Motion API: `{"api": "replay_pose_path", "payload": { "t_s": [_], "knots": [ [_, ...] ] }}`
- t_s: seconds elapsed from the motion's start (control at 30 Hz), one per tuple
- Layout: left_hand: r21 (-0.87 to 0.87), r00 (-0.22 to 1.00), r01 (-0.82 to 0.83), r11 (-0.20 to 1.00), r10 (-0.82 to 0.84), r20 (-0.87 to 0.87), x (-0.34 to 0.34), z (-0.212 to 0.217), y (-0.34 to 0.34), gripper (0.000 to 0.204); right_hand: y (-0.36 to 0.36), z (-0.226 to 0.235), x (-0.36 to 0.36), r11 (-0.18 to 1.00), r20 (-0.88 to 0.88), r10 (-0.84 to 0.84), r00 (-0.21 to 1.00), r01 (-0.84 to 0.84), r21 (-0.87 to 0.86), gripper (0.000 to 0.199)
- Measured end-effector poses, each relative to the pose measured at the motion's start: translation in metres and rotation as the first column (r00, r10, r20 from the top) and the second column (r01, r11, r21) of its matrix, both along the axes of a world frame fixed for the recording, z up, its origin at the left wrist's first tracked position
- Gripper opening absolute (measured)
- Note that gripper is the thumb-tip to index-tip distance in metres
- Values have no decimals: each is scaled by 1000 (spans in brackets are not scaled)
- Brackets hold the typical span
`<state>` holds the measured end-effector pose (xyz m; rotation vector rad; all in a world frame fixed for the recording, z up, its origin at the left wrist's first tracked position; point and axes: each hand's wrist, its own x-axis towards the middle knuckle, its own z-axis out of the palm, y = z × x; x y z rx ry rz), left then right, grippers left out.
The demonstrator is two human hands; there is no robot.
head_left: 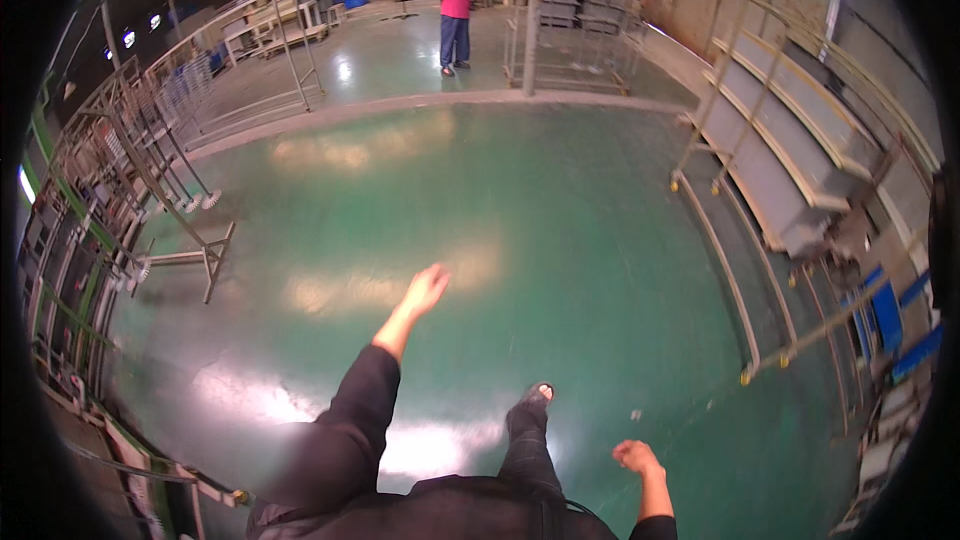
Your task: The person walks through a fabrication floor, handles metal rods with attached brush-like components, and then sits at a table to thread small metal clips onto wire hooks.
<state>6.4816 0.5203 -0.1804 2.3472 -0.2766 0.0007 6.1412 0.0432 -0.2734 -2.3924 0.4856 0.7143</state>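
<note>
Floor [575, 240], green and shiny, is seen under both hands. The left hand [427, 288] is held out in front, loosely bent; the right hand [638, 457] is held nearer the body and looks curled. Whether either is pressed together cannot be told. A metal rack [722, 278] is set to the right, well apart from both. Far ahead, a person [457, 5] in pink is seen.

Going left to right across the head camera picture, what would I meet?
Metal stand → left hand → foot in a dark shoe → right hand → blue panel.
</note>
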Motion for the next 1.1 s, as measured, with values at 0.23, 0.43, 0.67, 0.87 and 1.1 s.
{"api": "replay_pose_path", "payload": {
  "t_s": [0.23,0.43,0.67,0.87,1.1],
  "knots": [
    [-266,911,327,907,-227,345,244,150,-215,18,-103,2,439,974,-50,178,983,-183,-134,28],
    [265,657,398,878,-71,-751,386,-46,-198,55,-125,132,879,901,525,390,756,-432,-47,16],
    [669,938,136,731,123,-325,859,-54,-325,37,-234,127,1219,962,533,182,826,-262,78,15],
    [154,826,392,907,-420,376,1277,102,-568,28,-422,98,1489,976,588,-58,807,-79,204,11],
    [132,866,497,858,-480,-139,1584,-37,-739,35,-604,81,1842,952,502,-229,834,84,295,10]
  ]
}}
